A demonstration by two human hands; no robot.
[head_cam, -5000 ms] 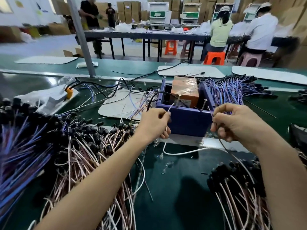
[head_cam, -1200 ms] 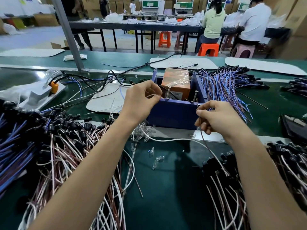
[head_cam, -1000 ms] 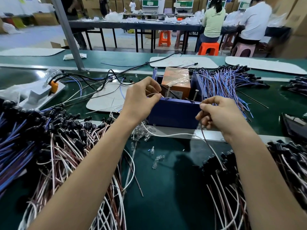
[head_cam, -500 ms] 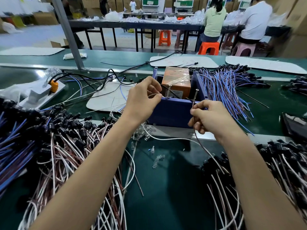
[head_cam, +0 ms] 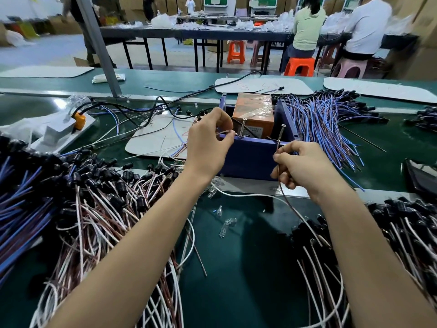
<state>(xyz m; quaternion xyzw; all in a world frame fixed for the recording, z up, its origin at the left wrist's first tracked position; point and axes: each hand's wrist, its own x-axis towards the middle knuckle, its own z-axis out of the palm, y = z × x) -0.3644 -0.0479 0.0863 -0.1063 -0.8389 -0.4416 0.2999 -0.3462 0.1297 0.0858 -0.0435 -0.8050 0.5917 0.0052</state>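
A blue box stands on the green bench, with two upright screws, the left screw and the right screw, on its front rim and an orange carton inside. My left hand pinches the end of a white wire beside the left screw. My right hand pinches a thin brown wire just below the right screw. Both wires trail down across the bench toward me.
Heaps of black-capped white and brown leads lie left and right. Blue-purple leads fan out behind the box. Small clear bulbs lie on the belt. White mats, an orange-plugged device and seated workers sit farther back.
My right hand slid left along the box front to the right screw with the brown wire. My left hand stays at the left screw, still pinching the white wire.
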